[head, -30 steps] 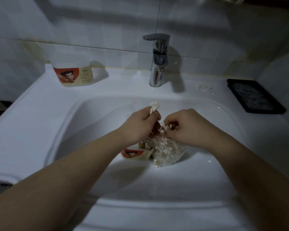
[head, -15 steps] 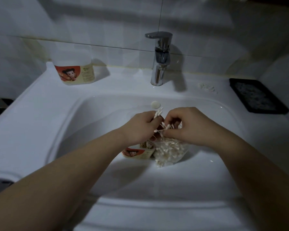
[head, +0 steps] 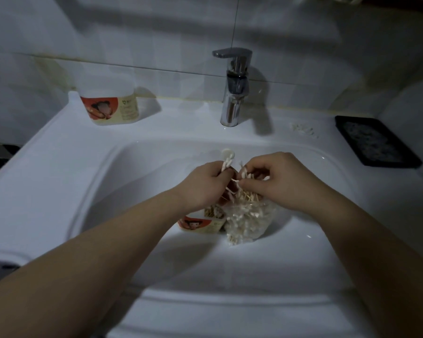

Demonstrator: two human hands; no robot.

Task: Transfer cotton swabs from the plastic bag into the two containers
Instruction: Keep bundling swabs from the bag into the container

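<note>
A clear plastic bag (head: 247,220) full of white cotton swabs lies in the sink basin (head: 137,191). Next to it on the left stands an open container (head: 200,223) with a red and cream label, several swabs inside. My left hand (head: 203,184) grips a small bunch of cotton swabs (head: 55,164) whose white tips stick up above the fist. My right hand (head: 276,179) pinches several swabs (head: 244,174) at the bag's mouth. A second labelled container (head: 109,107) stands on the sink ledge at the back left.
A chrome faucet (head: 233,86) rises behind the basin. A black tray (head: 376,145) sits on the right ledge, with a few small white bits (head: 303,130) beside it. The white overflow cap (head: 227,153) shows on the basin's back wall. Tiled wall behind.
My right hand has pulled more swabs up out of the bag's mouth. My left hand has dropped a little lower, still holding its bunch.
</note>
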